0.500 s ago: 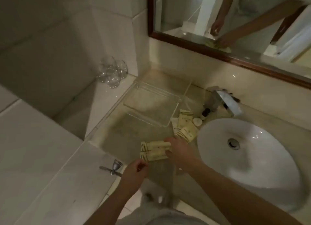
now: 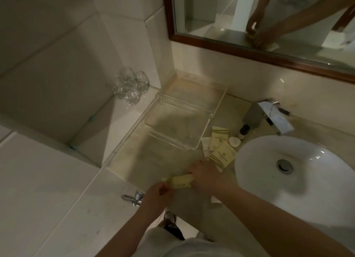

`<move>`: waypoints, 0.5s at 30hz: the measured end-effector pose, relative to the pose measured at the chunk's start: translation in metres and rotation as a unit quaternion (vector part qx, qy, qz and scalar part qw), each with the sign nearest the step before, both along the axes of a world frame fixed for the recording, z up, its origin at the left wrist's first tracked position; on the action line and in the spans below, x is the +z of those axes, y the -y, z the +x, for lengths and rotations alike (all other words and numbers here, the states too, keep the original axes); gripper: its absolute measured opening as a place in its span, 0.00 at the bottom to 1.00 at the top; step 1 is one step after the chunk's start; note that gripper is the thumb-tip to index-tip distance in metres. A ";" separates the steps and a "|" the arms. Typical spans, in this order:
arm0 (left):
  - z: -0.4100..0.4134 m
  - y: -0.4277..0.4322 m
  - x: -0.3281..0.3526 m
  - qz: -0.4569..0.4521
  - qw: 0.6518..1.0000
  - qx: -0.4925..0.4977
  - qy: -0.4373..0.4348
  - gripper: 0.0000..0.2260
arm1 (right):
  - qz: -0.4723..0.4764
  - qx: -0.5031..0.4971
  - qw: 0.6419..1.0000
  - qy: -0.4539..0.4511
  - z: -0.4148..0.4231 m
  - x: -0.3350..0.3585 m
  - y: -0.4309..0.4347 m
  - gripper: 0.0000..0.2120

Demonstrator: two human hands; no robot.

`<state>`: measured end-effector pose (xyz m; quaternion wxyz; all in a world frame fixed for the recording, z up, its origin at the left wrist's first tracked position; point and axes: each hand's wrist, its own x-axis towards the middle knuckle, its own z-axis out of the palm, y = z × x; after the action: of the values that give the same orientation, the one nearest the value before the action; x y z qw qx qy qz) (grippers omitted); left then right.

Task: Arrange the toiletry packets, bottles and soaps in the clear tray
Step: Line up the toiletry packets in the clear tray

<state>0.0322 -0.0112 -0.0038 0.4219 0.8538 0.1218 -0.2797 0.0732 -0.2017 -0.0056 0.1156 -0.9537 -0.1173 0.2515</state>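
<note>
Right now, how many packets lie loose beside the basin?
3, overlapping: a pale packet at the tray corner, one behind it, one nearest the right hand. More may hide beneath; the left hand and right grip further packets.

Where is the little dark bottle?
In the head view, the small dark bottle stands on the counter right of the clear tray, at the foot of the faucet, just behind the round white soap.
</note>
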 end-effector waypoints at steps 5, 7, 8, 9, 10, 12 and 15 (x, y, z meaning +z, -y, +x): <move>0.022 -0.017 0.008 -0.001 0.999 0.010 -0.051 0.06 | 0.099 -0.115 0.986 -0.070 0.013 0.018 -0.001 0.11; 0.036 -0.022 0.015 -0.019 0.998 0.041 -0.047 0.02 | 0.132 -0.156 0.977 -0.066 0.020 0.030 -0.002 0.11; 0.045 -0.023 0.019 -0.044 0.996 0.068 -0.041 0.04 | 0.147 -0.168 0.973 -0.062 0.024 0.036 -0.004 0.10; 0.055 -0.025 0.023 -0.075 0.992 0.095 -0.036 0.07 | 0.161 -0.174 0.969 -0.064 0.028 0.041 -0.007 0.09; 0.066 -0.025 0.027 -0.104 0.988 0.115 -0.024 0.08 | 0.173 -0.180 0.966 -0.071 0.033 0.045 -0.010 0.10; 0.090 -0.026 0.034 -0.136 0.983 0.124 0.012 0.07 | 0.194 -0.197 0.957 -0.086 0.043 0.050 -0.016 0.11; 0.125 -0.028 0.034 -0.160 0.978 0.131 0.041 0.00 | 0.202 -0.232 0.947 -0.089 0.065 0.054 -0.024 0.13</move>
<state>0.1576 0.0166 0.0306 0.5906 0.7627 0.1689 -0.2026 0.1378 -0.1781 0.0484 0.3709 -0.8849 0.0696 0.2732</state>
